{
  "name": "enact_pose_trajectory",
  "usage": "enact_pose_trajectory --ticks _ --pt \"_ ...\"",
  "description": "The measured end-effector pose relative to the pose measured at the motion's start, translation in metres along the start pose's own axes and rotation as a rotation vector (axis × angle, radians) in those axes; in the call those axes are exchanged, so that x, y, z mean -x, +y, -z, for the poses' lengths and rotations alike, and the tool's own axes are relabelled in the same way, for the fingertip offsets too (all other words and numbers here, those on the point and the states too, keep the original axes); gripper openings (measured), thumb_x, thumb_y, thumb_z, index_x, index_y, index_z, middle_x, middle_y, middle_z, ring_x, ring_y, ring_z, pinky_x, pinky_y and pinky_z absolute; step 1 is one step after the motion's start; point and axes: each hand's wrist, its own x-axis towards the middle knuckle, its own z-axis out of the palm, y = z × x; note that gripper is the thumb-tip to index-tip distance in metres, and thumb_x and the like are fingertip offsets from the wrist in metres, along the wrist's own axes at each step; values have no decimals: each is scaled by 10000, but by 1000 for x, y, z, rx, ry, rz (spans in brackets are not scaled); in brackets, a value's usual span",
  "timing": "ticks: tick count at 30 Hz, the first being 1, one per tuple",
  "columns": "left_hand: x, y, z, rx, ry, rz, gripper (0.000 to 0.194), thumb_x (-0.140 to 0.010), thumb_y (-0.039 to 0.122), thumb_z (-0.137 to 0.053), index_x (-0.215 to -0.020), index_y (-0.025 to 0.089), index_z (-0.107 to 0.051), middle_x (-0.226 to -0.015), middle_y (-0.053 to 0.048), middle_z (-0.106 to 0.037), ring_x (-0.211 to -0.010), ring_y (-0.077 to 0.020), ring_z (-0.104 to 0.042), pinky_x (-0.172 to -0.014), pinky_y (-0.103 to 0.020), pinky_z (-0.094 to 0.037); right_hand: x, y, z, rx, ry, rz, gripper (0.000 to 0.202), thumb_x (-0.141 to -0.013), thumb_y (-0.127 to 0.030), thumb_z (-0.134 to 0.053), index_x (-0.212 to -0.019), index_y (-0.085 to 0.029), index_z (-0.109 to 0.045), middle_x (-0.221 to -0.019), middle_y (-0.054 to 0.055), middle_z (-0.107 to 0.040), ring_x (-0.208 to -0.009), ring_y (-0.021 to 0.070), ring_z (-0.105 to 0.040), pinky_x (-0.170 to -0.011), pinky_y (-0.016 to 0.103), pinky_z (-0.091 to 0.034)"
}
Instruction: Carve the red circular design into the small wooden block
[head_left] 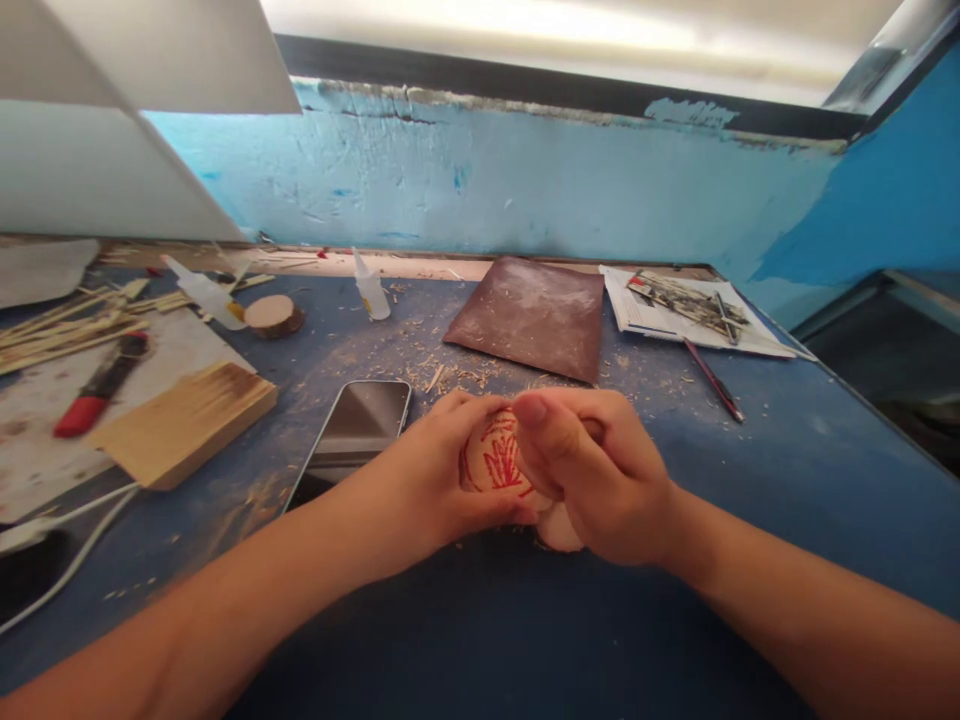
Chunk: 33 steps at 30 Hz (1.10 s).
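My left hand (442, 465) is curled around a round wood slice (501, 455) with red leaf-like lines on its pale face, gripping it between thumb and fingers. Right beside it, my right hand (600, 470) is closed in a fist against the slice's right side. A small brown rounded end (595, 430), like a tool handle, shows between its fingers; the working tip is hidden. Beneath the right hand lies another pale wood slice (559, 530), partly covered. Wood shavings (480, 378) are scattered just beyond both hands.
A phone (367, 415) lies left of my hands, near a wood block (187, 420) and a red-black cutter (101, 385). Behind are two glue bottles (373, 290), a small wood slice (271, 314) and brown sandpaper (532, 315). A pen (714, 382) and papers (637, 310) are at right.
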Motion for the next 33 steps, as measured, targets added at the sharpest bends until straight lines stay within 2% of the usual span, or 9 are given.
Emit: enact_pose_trajectory --ticks 3,7,13,18,25,30,33 --pt "0 -1 0 -4 -46 45 697 -779 526 -916 -1373 245 -680 -1293 -104 -665 -1200 -346 -658 -1107 -549 -542 -1 7 0 -67 99 25 495 -1120 -471 -601 -699 -210 -587 -594 -51 -395 -501 104 -292 -468 254 -312" --pt "-1 -5 1 -20 -59 52 834 -751 550 -923 -1455 223 -618 -1353 -126 -632 -1246 -369 -645 -1141 -592 -526 -6 0 8 -215 189 -48 592 -1065 -491 -680 -604 -214 -433 -529 -82 -290 -429 69 -210 -403 229 -201" --pt "-1 -9 1 -48 -49 66 899 -735 617 -933 -1473 223 -604 -1392 -144 -633 -1286 -402 -643 -1141 -602 -536 -10 -20 19 -298 195 -41 657 -1073 -557 -619 -581 -215 -350 -505 -86 -207 -389 67 -169 -401 242 -193" --pt "0 -8 1 -50 -50 63 930 -724 619 -926 -1493 206 -602 -1396 -142 -633 -1278 -395 -633 -1152 -598 -509 -6 -14 13 -266 139 1 652 -1078 -537 -637 -589 -198 -371 -519 -77 -240 -405 55 -211 -405 219 -214" --pt "-1 -3 2 -46 -100 63 815 -803 563 -884 -1484 210 -608 -1339 -116 -645 -1251 -349 -620 -1134 -557 -500 -4 1 4 -176 88 -58 482 -1127 -402 -600 -696 -205 -509 -583 -66 -342 -457 70 -260 -417 220 -215" --pt "0 -5 1 -33 -91 36 752 -811 535 -890 -1448 238 -620 -1347 -100 -629 -1261 -335 -610 -1130 -546 -495 -20 8 4 -109 138 -89 544 -1058 -402 -717 -611 -198 -483 -533 -76 -331 -433 56 -279 -387 207 -247" --pt "0 -7 1 -41 -84 25 777 -797 534 -898 -1454 237 -610 -1336 -101 -633 -1254 -342 -614 -1130 -551 -496 -19 5 6 -161 147 -98 563 -1046 -400 -726 -601 -204 -441 -532 -80 -314 -423 51 -258 -381 208 -226"
